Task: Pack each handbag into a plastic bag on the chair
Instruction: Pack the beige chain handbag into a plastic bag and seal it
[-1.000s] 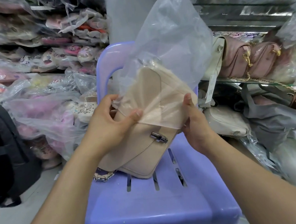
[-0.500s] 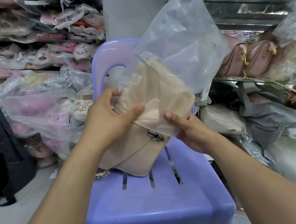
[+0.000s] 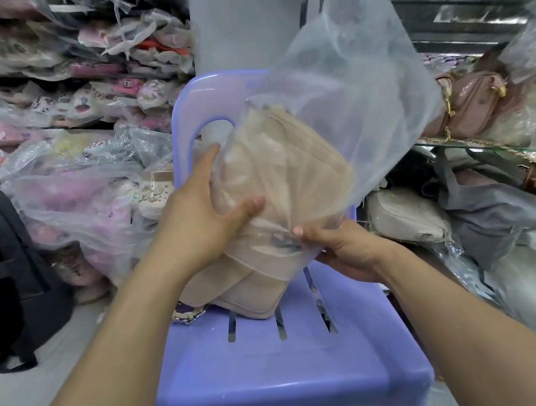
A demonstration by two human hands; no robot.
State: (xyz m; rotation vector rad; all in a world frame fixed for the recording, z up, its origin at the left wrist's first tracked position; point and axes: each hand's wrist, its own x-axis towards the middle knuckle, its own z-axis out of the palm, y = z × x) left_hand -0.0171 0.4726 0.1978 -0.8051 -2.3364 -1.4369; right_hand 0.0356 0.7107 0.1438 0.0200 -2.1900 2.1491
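Head view, and dead centre we have the handbag (image 3: 256,290), a beige one, tilted with its lower corner down on the seat of the chair (image 3: 277,367) and its upper end pointing to 1 o'clock. That upper part is inside the plastic bag (image 3: 366,110), which billows up loose toward 1 o'clock; the bottom end of the handbag pokes out bare below the plastic's edge. The left hand (image 3: 202,223) comes in from 7 o'clock and clasps the handbag through the plastic, thumb across the front, fingers wrapped behind. The right hand (image 3: 341,248), in from 5 o'clock, pinches the plastic bag's open edge at the handbag's lower right side, thumb on top by the metal clasp. A chain (image 3: 187,315) lies on the seat at the handbag's 8 o'clock. Out at 9 o'clock, a black backpack (image 3: 2,264) sits on the floor; at 2 o'clock, pink bags (image 3: 474,98) rest on a shelf (image 3: 472,145), well apart from the chair.
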